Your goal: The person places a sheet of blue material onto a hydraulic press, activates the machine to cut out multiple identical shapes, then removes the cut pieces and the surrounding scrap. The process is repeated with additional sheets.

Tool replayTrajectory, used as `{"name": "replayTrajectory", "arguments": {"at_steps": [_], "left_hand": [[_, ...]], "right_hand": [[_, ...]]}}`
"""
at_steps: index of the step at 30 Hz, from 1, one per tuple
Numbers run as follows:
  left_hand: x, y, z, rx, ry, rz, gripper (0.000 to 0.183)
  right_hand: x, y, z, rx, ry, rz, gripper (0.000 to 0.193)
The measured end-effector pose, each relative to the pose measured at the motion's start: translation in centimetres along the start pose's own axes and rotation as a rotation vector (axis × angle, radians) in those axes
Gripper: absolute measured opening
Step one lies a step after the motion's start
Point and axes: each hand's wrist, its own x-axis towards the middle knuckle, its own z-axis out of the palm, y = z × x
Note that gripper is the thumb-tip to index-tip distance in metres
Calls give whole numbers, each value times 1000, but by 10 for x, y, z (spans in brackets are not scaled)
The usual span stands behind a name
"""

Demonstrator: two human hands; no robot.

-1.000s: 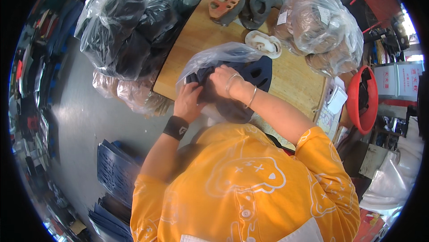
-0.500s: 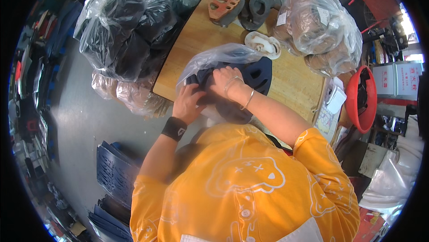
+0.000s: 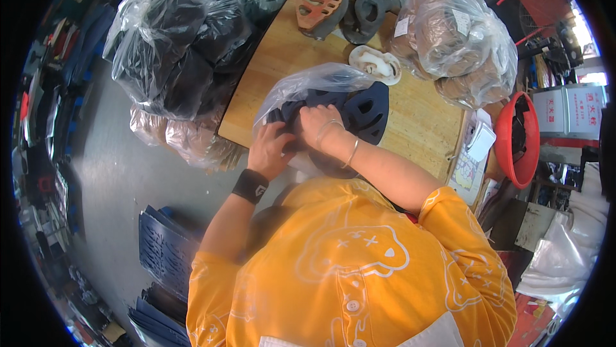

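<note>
Head view. Observed dark blue cut-out shoe uppers partly within a clear plastic bag, at the near edge of the wooden counter. Found right hand over the uppers with fingers curled downward, tips hidden; cannot tell whether closed on a piece. Found left hand just beside, toward the bag's left side, with fingers bent inward; cannot tell whether gripping film or piece. Judged advisable: steady the uppers with left hand, work right fingers along one edge at a time, avoid bending the narrow bridges between cut-outs, and leave film slack to prevent tearing. Compared with half a second ago: noted right hand shifted slightly toward the body, exposing more of the cut-outs; noted left hand practically unmoved.
</note>
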Motion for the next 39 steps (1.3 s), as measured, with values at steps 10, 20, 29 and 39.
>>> {"name": "replayTrajectory", "arguments": {"at_steps": [10, 20, 29, 39], "left_hand": [[-2, 0, 2, -6, -2, -2, 42], [-1, 1, 0, -13, -13, -6, 42], [41, 12, -7, -99, -143, -30, 35], [108, 6, 39, -17, -94, -55, 64]], "right_hand": [[-7, 9, -10, 82, -27, -165, 39], [-9, -7, -4, -77, 12, -139, 41], [-1, 44, -39, 62, 62, -9, 51], [-39, 109, -37, 656, 494, -32, 45]]}}
